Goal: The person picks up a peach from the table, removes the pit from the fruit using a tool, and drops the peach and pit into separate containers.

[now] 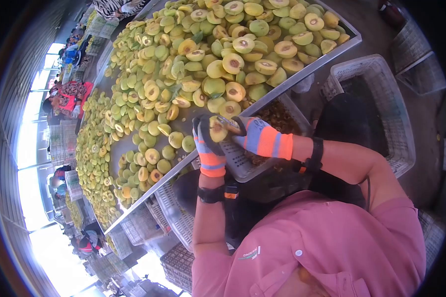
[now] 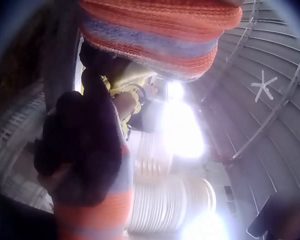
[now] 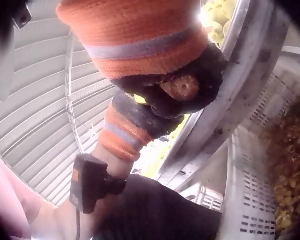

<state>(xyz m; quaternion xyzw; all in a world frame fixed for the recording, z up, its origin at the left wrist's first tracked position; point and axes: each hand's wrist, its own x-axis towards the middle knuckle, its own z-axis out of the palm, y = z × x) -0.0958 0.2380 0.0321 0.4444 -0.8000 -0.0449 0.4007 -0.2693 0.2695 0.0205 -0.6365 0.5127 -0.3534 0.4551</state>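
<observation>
While both gloved hands meet just off the near edge of the metal sorting table [image 1: 302, 74], the left hand [image 1: 206, 143] curls its dark fingers round a halved yellow-green fruit [image 1: 217, 129], cut face turned toward the right. Touching that fruit, the right hand [image 1: 260, 137] pinches something small against it; the right wrist view shows a brown pit [image 3: 181, 88] gripped in the dark fingertips [image 3: 200, 75]. Directly below the hands sits a white plastic crate [image 1: 235, 161] holding brown pits. Heaps of fruit halves [image 1: 223, 54] cover the table to the far side and left. Another pale crate [image 1: 396, 128] stands to the right.
</observation>
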